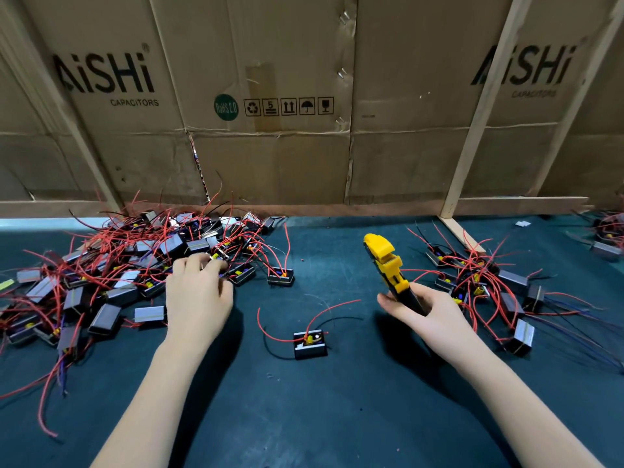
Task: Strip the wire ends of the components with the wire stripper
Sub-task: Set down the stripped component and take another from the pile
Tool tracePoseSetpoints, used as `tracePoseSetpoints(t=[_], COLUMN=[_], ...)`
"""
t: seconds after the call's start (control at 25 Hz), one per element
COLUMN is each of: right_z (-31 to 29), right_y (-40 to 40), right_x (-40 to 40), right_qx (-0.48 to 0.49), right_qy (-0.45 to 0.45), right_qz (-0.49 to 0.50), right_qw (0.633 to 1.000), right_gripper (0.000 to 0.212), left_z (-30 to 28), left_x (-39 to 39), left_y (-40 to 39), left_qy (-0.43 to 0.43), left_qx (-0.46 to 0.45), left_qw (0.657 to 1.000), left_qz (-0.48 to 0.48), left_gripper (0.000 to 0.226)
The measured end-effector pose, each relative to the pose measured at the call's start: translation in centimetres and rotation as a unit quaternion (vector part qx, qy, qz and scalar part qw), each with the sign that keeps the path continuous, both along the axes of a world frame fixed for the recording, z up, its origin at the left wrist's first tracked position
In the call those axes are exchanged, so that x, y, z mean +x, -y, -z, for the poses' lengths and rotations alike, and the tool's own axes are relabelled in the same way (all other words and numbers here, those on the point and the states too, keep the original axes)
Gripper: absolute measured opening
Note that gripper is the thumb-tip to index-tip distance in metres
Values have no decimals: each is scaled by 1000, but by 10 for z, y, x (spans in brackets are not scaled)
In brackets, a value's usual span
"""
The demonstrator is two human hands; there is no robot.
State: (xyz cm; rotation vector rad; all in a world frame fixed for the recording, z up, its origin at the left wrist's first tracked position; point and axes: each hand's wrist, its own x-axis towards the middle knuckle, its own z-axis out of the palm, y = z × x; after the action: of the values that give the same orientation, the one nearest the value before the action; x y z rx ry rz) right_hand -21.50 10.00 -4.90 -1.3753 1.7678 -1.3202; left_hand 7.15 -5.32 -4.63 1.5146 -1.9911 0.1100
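Wire stripper [388, 268]: we hold it raised in our right hand [427, 307], fingers wrapped on the black handles.
Left hand [199, 292]: it reaches into the big pile of components [111, 271]; its fingers are curled, but we cannot tell if they grip one.
Progress: we judge the smaller pile [479, 285] at right as done, so most remains.
Single component [310, 343]: alone between our hands.
Worktop [304, 417]: dark green mat, cardboard wall [270, 157] behind.

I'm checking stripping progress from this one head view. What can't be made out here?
- Left hand: fingertips blurred in the left pile; any grip unclear.
- Wire stripper: handles hidden in the right hand.
- Wire ends on the lone component: too small to judge stripped or not.
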Motion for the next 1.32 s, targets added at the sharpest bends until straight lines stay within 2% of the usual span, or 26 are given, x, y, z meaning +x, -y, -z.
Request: tracePoseSetpoints(t=[0.08, 0.16, 0.2, 0.28, 0.36, 0.52, 0.6, 0.72, 0.84, 0.88, 0.96, 1.04, 1.08, 1.16, 1.24, 1.28, 1.32], right_z=[-2, -2, -1, 1, 2, 2, 1, 0, 1, 2, 3, 4, 5, 6, 4, 4, 5], right_y=[-1, -2, -1, 0, 1, 3, 4, 3, 3, 3, 2, 0, -2, -3, -5, -5, -4], right_x=[3, 4, 4, 0, -4, -11, -12, -13, -13, -14, -13, -11, -11, -13, -13, -13, -13], right_qx=[1, 4, 6, 12, 17, 19, 13, 4, 7, 11, 19, 8, -1, -21, -20, -15, -13], right_qy=[5, 4, 6, 20, 48, 102, 107, 103, 97, 96, 86, 27, -35, -188, -320, -356, -375], right_qz=[1, -8, -13, -16, -7, 14, 22, 27, 24, 23, 22, 40, 62, 120, 161, 168, 171], right_qw=[1000, 1000, 1000, 1000, 999, 995, 994, 994, 995, 995, 996, 999, 997, 975, 934, 919, 911], right_gripper=[58, 56, 56, 60, 64, 69, 68, 68, 68, 68, 67, 67, 67, 57, 47, 47, 47], left_z=[-9, -19, -21, -17, -9, -1, -1, -4, -3, -2, 0, -1, -2, -3, -4, -4, -4], left_x=[-7, -20, -26, -37, -47, -55, -55, -50, -49, -50, -52, -55, -56, -58, -59, -60, -62], left_y=[-8, -24, -33, -45, -50, -53, -52, -48, -50, -51, -51, -51, -51, -52, -55, -56, -58], left_qy=[-95, -160, -156, -85, -40, -144, -158, -109, -30, -7, -24, -108, -169, -304, -386, -400, -401], left_qx=[-54, 18, 81, 156, 171, 218, 208, 195, 230, 232, 226, 244, 270, 341, 423, 451, 460], left_qw=[986, 938, 913, 886, 881, 885, 891, 899, 871, 870, 880, 882, 870, 812, 736, 715, 711], left_qz=[126, 306, 369, 429, 439, 386, 372, 376, 432, 436, 417, 389, 377, 364, 359, 355, 348], left_gripper=[11, 5, 10, 21, 25, 49, 42, 24, 33, 35, 30, 25, 25, 28, 33, 36, 39])
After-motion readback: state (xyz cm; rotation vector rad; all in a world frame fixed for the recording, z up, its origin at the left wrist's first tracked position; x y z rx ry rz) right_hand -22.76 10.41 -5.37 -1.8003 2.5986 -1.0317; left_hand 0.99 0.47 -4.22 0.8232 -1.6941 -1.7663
